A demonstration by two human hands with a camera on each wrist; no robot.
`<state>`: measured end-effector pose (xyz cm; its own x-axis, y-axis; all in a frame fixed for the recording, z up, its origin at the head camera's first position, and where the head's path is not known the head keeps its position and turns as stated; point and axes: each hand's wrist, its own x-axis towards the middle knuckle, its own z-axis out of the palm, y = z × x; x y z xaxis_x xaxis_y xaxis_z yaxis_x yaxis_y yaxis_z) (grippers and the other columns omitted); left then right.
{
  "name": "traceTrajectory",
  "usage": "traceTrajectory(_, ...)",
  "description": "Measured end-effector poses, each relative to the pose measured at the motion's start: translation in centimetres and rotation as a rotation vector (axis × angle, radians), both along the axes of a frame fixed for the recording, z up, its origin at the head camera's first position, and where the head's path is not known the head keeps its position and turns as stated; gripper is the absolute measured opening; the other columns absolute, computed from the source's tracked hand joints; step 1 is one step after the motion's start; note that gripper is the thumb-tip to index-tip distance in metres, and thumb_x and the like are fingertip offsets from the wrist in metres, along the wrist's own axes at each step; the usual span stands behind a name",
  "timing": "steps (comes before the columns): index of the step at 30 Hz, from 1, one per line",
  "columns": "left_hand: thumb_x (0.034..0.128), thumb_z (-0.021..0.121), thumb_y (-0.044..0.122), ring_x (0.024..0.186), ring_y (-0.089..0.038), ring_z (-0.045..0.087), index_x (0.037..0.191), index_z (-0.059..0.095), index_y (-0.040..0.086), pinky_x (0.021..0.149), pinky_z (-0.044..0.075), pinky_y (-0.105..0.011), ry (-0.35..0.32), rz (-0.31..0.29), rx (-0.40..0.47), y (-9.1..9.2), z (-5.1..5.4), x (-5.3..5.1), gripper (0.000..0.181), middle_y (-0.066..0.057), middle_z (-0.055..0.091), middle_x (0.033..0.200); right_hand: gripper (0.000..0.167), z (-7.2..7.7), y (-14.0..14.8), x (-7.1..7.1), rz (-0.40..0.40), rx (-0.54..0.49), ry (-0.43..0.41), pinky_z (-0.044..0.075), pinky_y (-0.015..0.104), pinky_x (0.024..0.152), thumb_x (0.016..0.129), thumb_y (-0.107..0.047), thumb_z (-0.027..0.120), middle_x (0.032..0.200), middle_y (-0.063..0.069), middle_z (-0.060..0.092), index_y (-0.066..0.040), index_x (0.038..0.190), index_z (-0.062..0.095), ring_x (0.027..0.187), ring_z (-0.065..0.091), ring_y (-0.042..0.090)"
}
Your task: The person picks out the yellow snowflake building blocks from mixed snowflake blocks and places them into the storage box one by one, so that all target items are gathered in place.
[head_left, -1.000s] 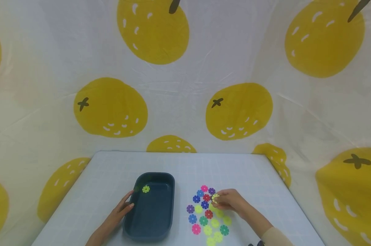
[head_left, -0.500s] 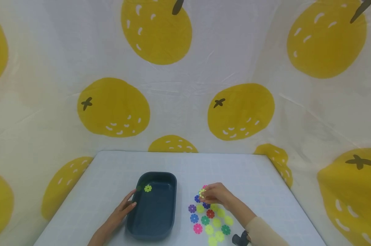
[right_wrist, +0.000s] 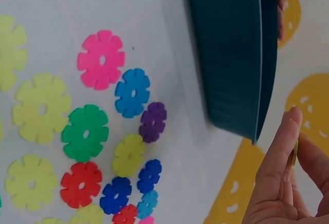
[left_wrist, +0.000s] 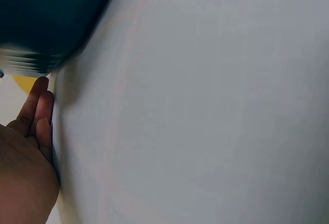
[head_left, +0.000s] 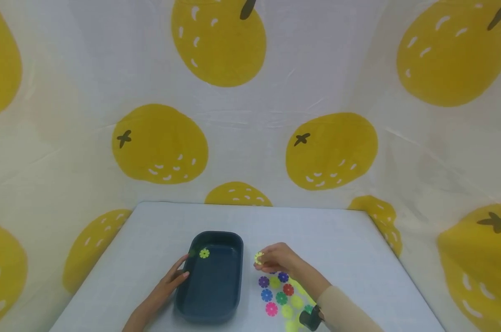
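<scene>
My right hand pinches a yellow-green flower-shaped notched disc between thumb and fingers, above the table right of a dark blue-green tray. In the right wrist view only the thin edge of this disc shows between the fingertips. Inside the tray, near its upper left corner, lies another yellow-green disc. My left hand rests against the tray's left side with fingers extended; in the left wrist view the fingers look straight beside the tray.
Loose notched discs in several colours lie spread right of the tray, among them a pink disc, a red disc and a green disc. My right forearm covers part of them. A white cloth printed with yellow fruit hangs behind the white-covered table.
My right hand has moved left with the yellow-green disc, from over the spread discs to near the tray's right side. My left hand stays at the tray. The view has shifted slightly.
</scene>
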<state>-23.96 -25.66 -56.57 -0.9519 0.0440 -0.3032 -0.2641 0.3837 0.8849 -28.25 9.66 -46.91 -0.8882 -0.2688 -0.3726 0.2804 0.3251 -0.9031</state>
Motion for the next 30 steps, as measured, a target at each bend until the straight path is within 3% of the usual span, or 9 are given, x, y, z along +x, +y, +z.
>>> traceTrajectory(5,0.0924,0.055,0.063,0.144,-0.048,0.028,0.158,0.022,0.029,0.111,0.03,-0.067,-0.002,0.01,-0.007,0.0,-0.1,-0.2,0.081,-0.021,0.022,0.162,0.023,1.0,-1.7,-0.5,0.004,-0.013,-0.001,0.059,0.024,0.07,0.087,-0.018,0.076,0.09,0.01,0.076,-0.002,0.104,0.071,0.081,0.075,0.019)
traceTrajectory(12,0.0954,0.059,0.052,0.14,-0.047,0.037,0.156,0.029,0.028,0.107,0.037,-0.065,0.057,0.02,-0.021,0.1,0.3,0.3,0.072,-0.021,0.031,0.159,0.021,2.2,-3.6,-0.7,0.05,-0.059,-0.007,0.06,0.027,0.072,0.088,-0.014,0.074,0.089,0.012,0.076,0.001,0.104,0.071,0.082,0.076,0.022)
traceTrajectory(18,0.0938,0.061,0.052,0.136,-0.045,0.044,0.155,0.033,0.028,0.105,0.042,-0.061,0.083,0.032,-0.042,0.1,0.6,0.7,0.071,-0.021,0.038,0.155,0.02,2.5,-4.9,-0.8,0.054,-0.077,-0.014,0.06,0.028,0.071,0.088,-0.014,0.074,0.089,0.012,0.076,0.001,0.102,0.071,0.082,0.076,0.022)
traceTrajectory(30,0.0946,0.061,0.05,0.138,-0.046,0.041,0.155,0.032,0.028,0.107,0.039,-0.063,0.076,0.03,-0.024,0.2,0.7,0.8,0.071,-0.02,0.034,0.158,0.021,3.1,-7.2,-1.7,0.042,-0.112,-0.02,0.059,0.024,0.067,0.088,-0.013,0.074,0.087,0.013,0.076,0.001,0.103,0.069,0.08,0.076,0.022)
